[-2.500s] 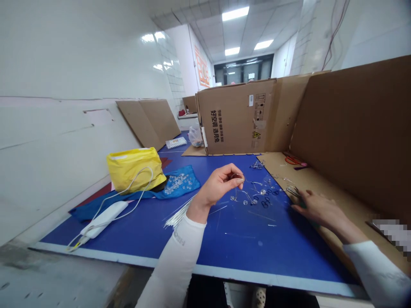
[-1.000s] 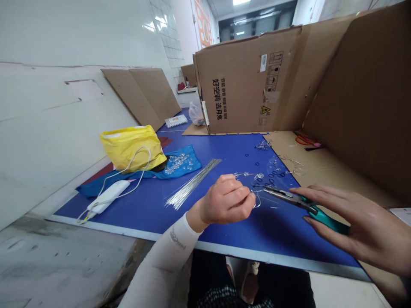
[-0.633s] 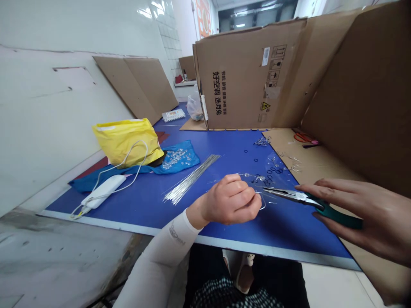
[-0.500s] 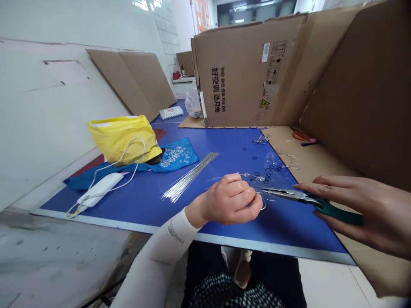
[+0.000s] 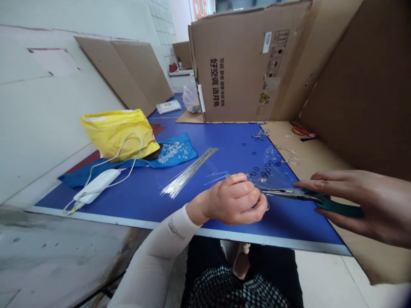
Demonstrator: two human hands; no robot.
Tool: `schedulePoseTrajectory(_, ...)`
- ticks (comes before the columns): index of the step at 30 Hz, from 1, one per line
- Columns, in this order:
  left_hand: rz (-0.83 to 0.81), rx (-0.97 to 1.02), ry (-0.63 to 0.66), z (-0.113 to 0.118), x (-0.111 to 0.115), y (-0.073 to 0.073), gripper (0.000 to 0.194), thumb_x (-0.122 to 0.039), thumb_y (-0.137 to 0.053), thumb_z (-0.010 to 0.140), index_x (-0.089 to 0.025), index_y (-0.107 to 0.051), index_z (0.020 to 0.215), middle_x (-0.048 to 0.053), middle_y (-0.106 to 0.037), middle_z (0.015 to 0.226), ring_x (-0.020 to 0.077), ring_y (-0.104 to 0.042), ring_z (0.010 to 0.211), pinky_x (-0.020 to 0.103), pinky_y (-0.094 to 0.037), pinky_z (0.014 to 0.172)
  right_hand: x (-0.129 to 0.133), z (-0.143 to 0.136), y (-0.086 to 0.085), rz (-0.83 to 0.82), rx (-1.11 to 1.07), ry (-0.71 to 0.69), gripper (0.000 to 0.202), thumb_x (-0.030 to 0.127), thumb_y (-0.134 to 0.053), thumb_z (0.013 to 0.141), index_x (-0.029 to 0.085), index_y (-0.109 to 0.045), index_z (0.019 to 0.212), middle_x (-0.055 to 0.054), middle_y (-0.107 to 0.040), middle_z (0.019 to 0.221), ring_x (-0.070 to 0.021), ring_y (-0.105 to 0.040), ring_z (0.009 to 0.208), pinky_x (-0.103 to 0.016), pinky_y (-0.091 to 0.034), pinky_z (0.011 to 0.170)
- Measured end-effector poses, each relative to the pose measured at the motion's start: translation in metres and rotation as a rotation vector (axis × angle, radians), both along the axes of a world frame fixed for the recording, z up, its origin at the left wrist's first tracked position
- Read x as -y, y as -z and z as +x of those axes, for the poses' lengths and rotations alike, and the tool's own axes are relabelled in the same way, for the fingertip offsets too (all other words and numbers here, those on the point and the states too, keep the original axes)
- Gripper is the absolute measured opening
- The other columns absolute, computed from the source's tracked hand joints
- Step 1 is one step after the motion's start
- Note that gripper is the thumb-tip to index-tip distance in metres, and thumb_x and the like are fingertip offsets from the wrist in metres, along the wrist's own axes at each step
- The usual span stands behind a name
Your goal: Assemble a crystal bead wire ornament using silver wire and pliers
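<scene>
My left hand (image 5: 236, 199) is closed around a thin bent wire (image 5: 267, 203), whose curved end sticks out beside the fingers. In my right hand (image 5: 362, 205) are long-nose pliers (image 5: 295, 194) with green handles. Their slim tips reach the wire right by my left fingertips; whether the jaws clamp it I cannot tell. Just behind the left hand lie clear beads (image 5: 263, 179) and several small dark rings (image 5: 268, 170). A bundle of straight silver wires (image 5: 189, 173) rests on the blue table to the left.
A blue cloth (image 5: 189, 147) carries many clear beads, beside a yellow bag (image 5: 120, 132) and a white power strip (image 5: 96, 187) with its cord. Cardboard walls (image 5: 244, 64) stand behind and to the right. Orange-handled scissors (image 5: 300, 130) lie on the cardboard.
The plier tips have come closer to my left fingertips and now meet the wire there. The whole view has shifted slightly with my head.
</scene>
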State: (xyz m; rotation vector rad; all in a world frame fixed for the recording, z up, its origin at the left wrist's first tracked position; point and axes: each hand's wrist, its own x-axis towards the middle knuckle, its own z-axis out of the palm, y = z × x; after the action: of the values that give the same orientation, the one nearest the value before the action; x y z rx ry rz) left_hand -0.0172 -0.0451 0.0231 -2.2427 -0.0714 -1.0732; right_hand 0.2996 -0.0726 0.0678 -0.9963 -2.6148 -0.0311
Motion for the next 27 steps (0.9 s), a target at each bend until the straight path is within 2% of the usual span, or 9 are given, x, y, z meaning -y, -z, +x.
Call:
schedulePoseTrajectory(3, -0.016, -0.002, -0.005, 0.001, 0.001, 0.002, 0.007, -0.017, -0.07, 0.087, -0.023, -0.067, 0.085, -0.001, -0.067, 0.077, 0.0139, -0.057, 0.075, 0.031, -0.05, 0.078, -0.002, -0.001, -0.002, 0.004, 0.105, -0.075, 0.06, 0.035, -0.063, 0.09, 0.036, -0.054, 0.149, -0.002, -0.077, 0.121, -0.0227, -0.077, 0.093, -0.029, -0.065, 0.077)
schedulePoseTrajectory(7, -0.025, -0.001, 0.008, 0.003, 0.001, 0.005, 0.005, -0.017, -0.071, 0.086, -0.022, -0.068, 0.085, 0.0, -0.068, 0.079, 0.0142, -0.057, 0.076, 0.032, -0.05, 0.081, -0.003, -0.002, -0.004, -0.015, 0.107, -0.107, 0.064, 0.034, -0.063, 0.09, 0.037, -0.049, 0.152, 0.0, -0.077, 0.12, -0.0211, -0.077, 0.093, -0.027, -0.064, 0.076)
schedulePoseTrajectory(10, -0.032, -0.005, 0.025, 0.003, 0.001, 0.007, 0.004, -0.018, -0.071, 0.086, -0.021, -0.069, 0.086, 0.0, -0.069, 0.08, 0.0147, -0.057, 0.077, 0.032, -0.05, 0.081, -0.004, 0.0, -0.004, -0.049, 0.1, -0.113, 0.063, 0.032, -0.064, 0.089, 0.037, -0.052, 0.15, 0.0, -0.076, 0.122, -0.0214, -0.077, 0.097, -0.027, -0.064, 0.079)
schedulePoseTrajectory(16, -0.049, -0.026, 0.029, 0.003, 0.001, 0.008, 0.008, -0.015, -0.07, 0.086, -0.023, -0.067, 0.086, 0.0, -0.069, 0.083, 0.0151, -0.057, 0.08, 0.034, -0.05, 0.086, -0.005, 0.002, -0.003, -0.085, 0.096, -0.113, 0.06, 0.033, -0.067, 0.087, 0.036, -0.058, 0.146, -0.001, -0.077, 0.121, -0.0232, -0.077, 0.097, -0.026, -0.064, 0.075)
schedulePoseTrajectory(22, -0.031, -0.039, 0.038, 0.003, 0.001, 0.008, 0.004, -0.018, -0.072, 0.085, -0.021, -0.07, 0.087, 0.001, -0.069, 0.082, 0.0149, -0.058, 0.078, 0.033, -0.051, 0.085, -0.007, 0.001, -0.005, -0.208, 0.12, -0.096, 0.058, 0.032, -0.07, 0.085, 0.035, -0.061, 0.142, -0.001, -0.076, 0.124, -0.0233, -0.076, 0.103, -0.026, -0.064, 0.079)
schedulePoseTrajectory(27, -0.041, -0.006, 0.033, 0.005, -0.002, 0.011, 0.007, -0.016, -0.071, 0.086, -0.022, -0.068, 0.085, -0.001, -0.068, 0.079, 0.0138, -0.057, 0.076, 0.031, -0.05, 0.079, -0.007, -0.004, -0.006, -0.198, 0.13, -0.138, 0.06, 0.032, -0.064, 0.09, 0.035, -0.054, 0.149, 0.0, -0.077, 0.122, -0.0205, -0.076, 0.099, -0.026, -0.064, 0.078)
